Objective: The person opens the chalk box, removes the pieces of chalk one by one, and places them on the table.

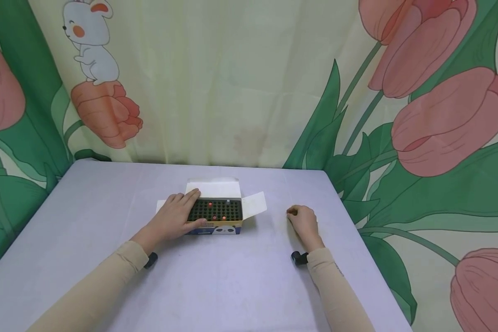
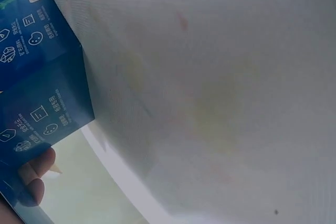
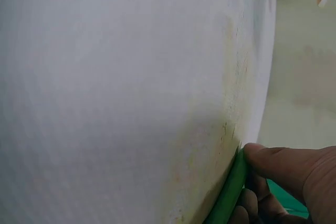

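Left sleeve (image 1: 91, 286): I'm seeing it lying nearest my camera.
Left hand (image 1: 167, 216): is spreading wide fingers over the left end of the box (image 1: 228, 229), I'm guessing for steadiness.
Right hand (image 1: 304, 224): is pinching the green stick (image 3: 229, 192), presumably for control.
Green stick: is sitting right of the box, near the tabletop (image 1: 253, 286).

- The left hand (image 1: 172, 214) and the right hand (image 1: 304, 224) are bare.
- The left sleeve (image 1: 89, 288) is long, plain beige, and it ends at the wrist.
- The right sleeve (image 1: 342, 295) has the same colour and length, with tiny dark marks near its cuff, too small to read.
- A small black device (image 1: 151, 260) is at the left wrist, another black piece (image 1: 300, 258) at the right.
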Demonstrator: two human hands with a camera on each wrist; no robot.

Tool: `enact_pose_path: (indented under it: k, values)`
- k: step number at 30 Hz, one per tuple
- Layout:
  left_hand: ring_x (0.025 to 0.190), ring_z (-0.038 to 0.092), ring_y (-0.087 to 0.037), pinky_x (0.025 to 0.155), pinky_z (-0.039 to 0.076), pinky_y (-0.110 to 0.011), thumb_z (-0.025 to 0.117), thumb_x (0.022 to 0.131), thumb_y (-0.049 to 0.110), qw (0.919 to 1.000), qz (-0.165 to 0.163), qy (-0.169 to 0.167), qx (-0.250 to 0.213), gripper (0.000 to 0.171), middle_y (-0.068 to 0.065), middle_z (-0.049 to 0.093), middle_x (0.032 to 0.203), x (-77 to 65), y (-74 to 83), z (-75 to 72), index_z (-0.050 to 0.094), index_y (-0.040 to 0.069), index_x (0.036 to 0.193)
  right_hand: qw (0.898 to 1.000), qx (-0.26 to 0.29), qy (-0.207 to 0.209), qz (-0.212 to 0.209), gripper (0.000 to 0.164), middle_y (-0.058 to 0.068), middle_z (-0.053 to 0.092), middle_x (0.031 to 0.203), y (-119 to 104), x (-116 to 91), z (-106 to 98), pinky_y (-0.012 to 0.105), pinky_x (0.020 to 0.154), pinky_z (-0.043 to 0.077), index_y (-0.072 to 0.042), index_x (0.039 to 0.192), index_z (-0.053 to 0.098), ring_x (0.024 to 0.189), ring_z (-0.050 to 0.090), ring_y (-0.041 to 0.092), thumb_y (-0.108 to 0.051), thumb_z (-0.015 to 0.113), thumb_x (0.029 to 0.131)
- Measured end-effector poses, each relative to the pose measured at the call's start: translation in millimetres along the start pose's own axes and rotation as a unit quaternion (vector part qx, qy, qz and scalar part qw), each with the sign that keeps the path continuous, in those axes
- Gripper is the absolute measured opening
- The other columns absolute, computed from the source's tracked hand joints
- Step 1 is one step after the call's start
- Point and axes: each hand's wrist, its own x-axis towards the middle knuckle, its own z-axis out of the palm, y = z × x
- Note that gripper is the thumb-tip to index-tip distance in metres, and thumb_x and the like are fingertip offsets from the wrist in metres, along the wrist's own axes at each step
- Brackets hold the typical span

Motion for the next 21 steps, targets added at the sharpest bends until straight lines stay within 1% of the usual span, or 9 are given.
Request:
enact_pose_path:
  k: [5, 11, 18, 21]
  values:
    - [0.142, 0.044, -0.042, 0.117, 0.031, -0.061, 0.046, 0.098, 0.074, 1.0000, 0.002, -0.002, 0.002, 0.099, -0.016, 0.032, 0.167, 1.8, 0.2, 2.1, 0.027, 0.002, 0.163, 1.000, 0.008, -0.003, -0.002, 0.013, 0.015, 0.076, 0.115, 3.5, -0.9, -1.5, 0.050, 0.097, 0.052, -0.006, 0.105, 0.080, 0.116, 0.067, 0.036, -0.010, 0.071, 0.096]
    - [0.141, 0.044, -0.043, 0.116, 0.031, -0.061, 0.047, 0.097, 0.075, 1.0000, 0.000, 0.002, 0.001, 0.099, -0.017, 0.034, 0.166, 3.7, 1.5, 1.2, 0.028, 0.002, 0.162, 1.000, 0.027, -0.003, 0.000, 0.015, 0.020, 0.073, 0.122, 3.3, -0.1, -5.4, 0.051, 0.099, 0.051, -0.004, 0.107, 0.080, 0.121, 0.065, 0.040, -0.009, 0.071, 0.096]
    - [0.139, 0.045, -0.043, 0.115, 0.031, -0.062, 0.049, 0.097, 0.073, 1.0000, -0.004, 0.006, -0.005, 0.098, -0.016, 0.034, 0.166, 1.6, 0.6, 3.2, 0.029, 0.003, 0.162, 0.999, 0.030, -0.023, 0.003, 0.017, 0.022, 0.070, 0.129, 1.6, -0.8, -7.5, 0.052, 0.104, 0.050, -0.003, 0.110, 0.079, 0.128, 0.060, 0.042, -0.008, 0.068, 0.098]
    - [0.139, 0.045, -0.043, 0.115, 0.031, -0.062, 0.050, 0.097, 0.073, 0.9999, -0.007, 0.007, -0.006, 0.098, -0.016, 0.035, 0.166, 0.4, 0.5, 2.6, 0.029, 0.003, 0.162, 0.999, 0.032, -0.025, 0.000, 0.017, 0.022, 0.070, 0.129, 0.2, -1.0, -7.3, 0.052, 0.105, 0.049, -0.002, 0.110, 0.080, 0.129, 0.060, 0.043, -0.007, 0.068, 0.098]
